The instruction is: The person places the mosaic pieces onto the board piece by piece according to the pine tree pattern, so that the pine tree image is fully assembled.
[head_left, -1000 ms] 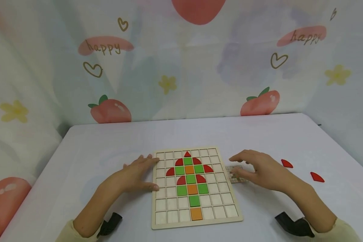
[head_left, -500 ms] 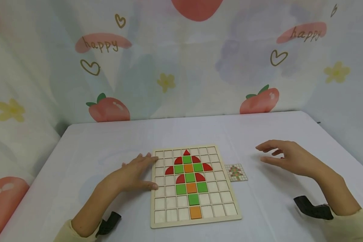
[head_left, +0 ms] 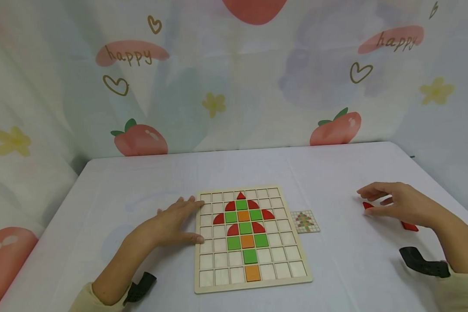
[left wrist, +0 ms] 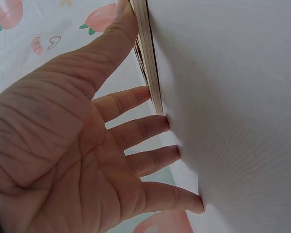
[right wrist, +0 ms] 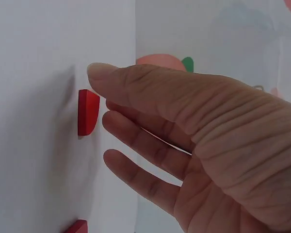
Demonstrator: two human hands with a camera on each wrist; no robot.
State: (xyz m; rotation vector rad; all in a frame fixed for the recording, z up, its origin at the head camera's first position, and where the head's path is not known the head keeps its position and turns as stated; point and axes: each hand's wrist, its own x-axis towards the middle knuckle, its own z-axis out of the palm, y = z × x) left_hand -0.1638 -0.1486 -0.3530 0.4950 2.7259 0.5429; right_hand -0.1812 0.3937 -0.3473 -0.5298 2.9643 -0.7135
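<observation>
A wooden grid board [head_left: 253,284] lies on the table with red, green and orange pieces set in a tree-like pattern. My left hand [head_left: 161,229] rests at its left edge, fingers spread; in the left wrist view, the thumb and index finger touch the board's side [left wrist: 148,58]. Over on the right, my right hand [head_left: 403,203] hovers at a red quarter-circle piece [head_left: 367,205], thumb and fingers apart around it. The right wrist view shows this red piece [right wrist: 88,112] flat on the table just below the thumb. A second red piece [head_left: 409,226] is partly hidden under the right hand.
A small card [head_left: 305,222] printed with a tree pattern on a grid lies against the board's right side. The white-covered table [head_left: 238,169] ends at a patterned curtain [head_left: 249,86] behind. Each wrist wears a black strap [head_left: 425,262].
My right hand has moved rightward from beside the card to the red pieces, uncovering the card. The left hand stays at the board's edge.
</observation>
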